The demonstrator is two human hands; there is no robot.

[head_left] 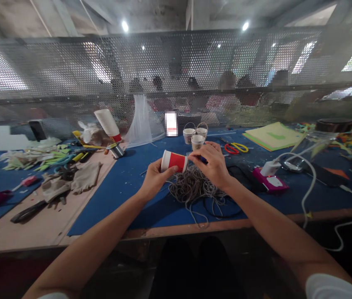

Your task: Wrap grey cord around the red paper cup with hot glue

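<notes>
Cup of red-and-white paper [177, 161], round-walled, held sideways above the blue tabletop [116, 199], should be light, fairly stiff but easily crushed, so best taken gently near its ends. The left hand [156, 177] has its grip clamped around it; the right hand [211, 164] pinches a slim dark-blue item [201, 158] above tangled grey cord [191, 187].

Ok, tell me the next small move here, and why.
Probably bring the small dark-blue object in the right hand to the end of the red-and-white paper cup: the left hand already grips the tilted cup, and the right hand is close beside that end. Whether they touch is unclear.
</notes>
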